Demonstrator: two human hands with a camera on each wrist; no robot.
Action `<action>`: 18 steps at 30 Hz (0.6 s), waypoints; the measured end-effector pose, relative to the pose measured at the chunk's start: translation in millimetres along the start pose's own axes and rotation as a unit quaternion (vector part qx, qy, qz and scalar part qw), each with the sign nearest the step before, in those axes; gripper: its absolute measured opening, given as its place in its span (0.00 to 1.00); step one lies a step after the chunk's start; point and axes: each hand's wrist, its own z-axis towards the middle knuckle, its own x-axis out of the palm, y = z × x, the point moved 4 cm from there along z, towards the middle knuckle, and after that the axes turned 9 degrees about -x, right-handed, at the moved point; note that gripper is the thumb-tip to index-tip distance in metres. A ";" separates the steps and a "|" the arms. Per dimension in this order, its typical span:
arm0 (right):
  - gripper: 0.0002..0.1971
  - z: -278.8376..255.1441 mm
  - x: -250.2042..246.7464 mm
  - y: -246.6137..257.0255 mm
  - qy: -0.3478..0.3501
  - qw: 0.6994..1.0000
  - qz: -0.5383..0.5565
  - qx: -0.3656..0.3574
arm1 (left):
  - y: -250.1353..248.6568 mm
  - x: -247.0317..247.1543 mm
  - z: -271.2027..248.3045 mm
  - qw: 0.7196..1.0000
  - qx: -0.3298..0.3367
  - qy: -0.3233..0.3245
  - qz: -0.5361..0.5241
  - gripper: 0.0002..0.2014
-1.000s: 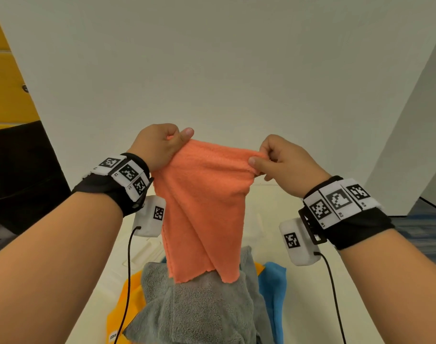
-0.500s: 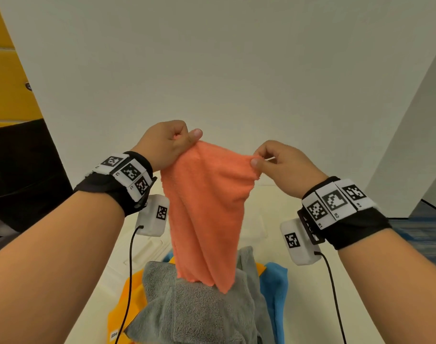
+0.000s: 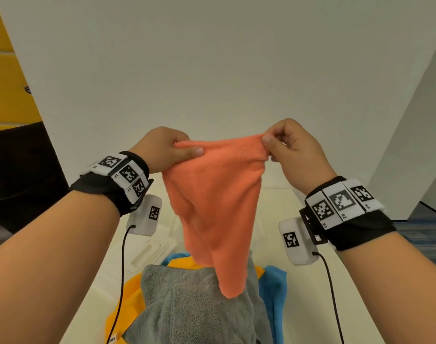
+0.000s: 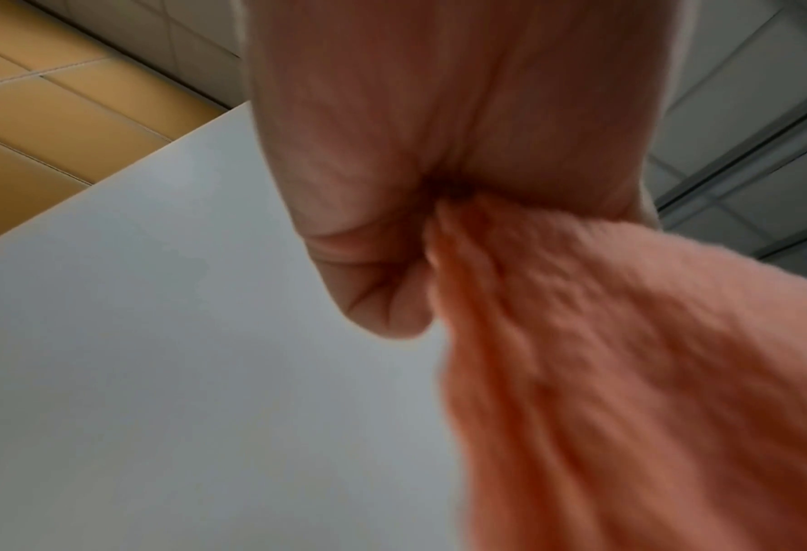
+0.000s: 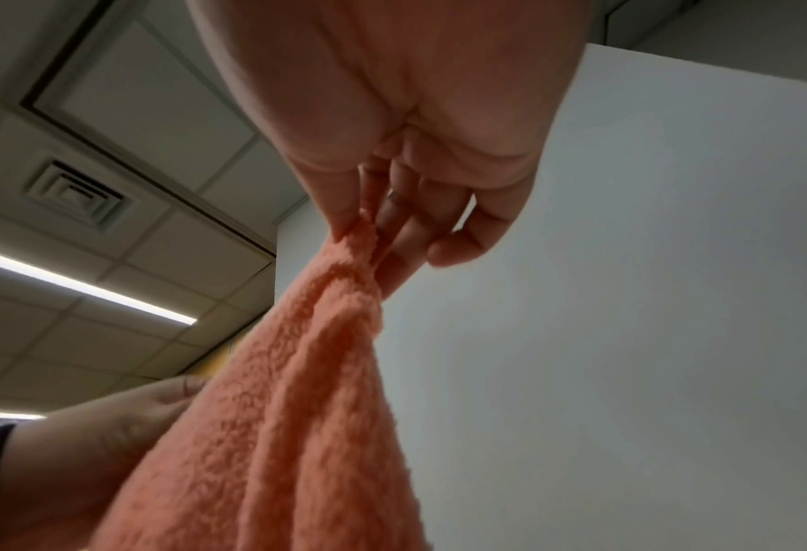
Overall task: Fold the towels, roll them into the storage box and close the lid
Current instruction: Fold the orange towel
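Orange towel (image 3: pixel 217 202) hangs in the air, its top corners pinched by left hand (image 3: pixel 162 148) and right hand (image 3: pixel 294 150)

Plain coral-orange towel (image 3: pixel 217 202); grey towel (image 3: pixel 187 306), yellow towel (image 3: pixel 130 294) and blue towel (image 3: pixel 274 289) beneath.

An office: grid ceiling tiles (image 5: pixel 123 283) (with vent (image 5: pixel 78 195)), strip light (image 5: pixel 80 285), white partition (image 3: pixel 212 70).

The orange towel (image 3: pixel 215 207) hangs in front of the pile, hiding part of the gray towel (image 3: pixel 187 306) and most of the white storage box (image 3: pixel 152 247) behind it. The pile's near end is cut off by the bottom edge. In the left wrist view the left hand (image 4: pixel 429 149) is blurred, its fingertips buried in cloth.
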 end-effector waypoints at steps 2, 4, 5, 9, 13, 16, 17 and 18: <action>0.07 -2.7 6.8 -0.8 0.031 0.998 0.037 0.025 | 3.5 3.9 -0.5 1.000 0.001 0.011 0.016 0.18; 0.07 -4.5 10.3 -1.6 0.049 0.998 0.011 0.031 | 7.0 9.6 -0.4 0.997 -0.002 0.050 0.054 0.14; 0.06 -5.0 11.4 -1.4 0.053 0.998 -0.012 0.023 | 8.9 13.0 -0.4 0.994 -0.007 0.077 0.075 0.11; 0.06 -9.1 19.4 0.6 0.054 0.998 -0.018 0.002 | 14.0 25.0 -4.5 0.980 -0.037 0.172 0.097 0.03; 0.07 -11.6 26.4 2.1 0.050 0.999 0.000 0.000 | 13.4 36.4 -6.9 0.969 -0.050 0.205 0.130 0.06; 0.06 -10.8 27.8 1.8 0.051 0.998 0.019 0.007 | 14.5 39.7 -9.0 0.962 -0.063 0.223 0.142 0.08; 0.05 -10.7 28.0 1.6 0.051 0.998 0.021 0.008 | 13.6 38.7 -8.4 0.965 -0.059 0.215 0.136 0.07; 0.05 -10.8 28.4 1.2 0.053 0.998 0.021 0.008 | 11.3 36.8 -7.8 0.973 -0.057 0.195 0.111 0.07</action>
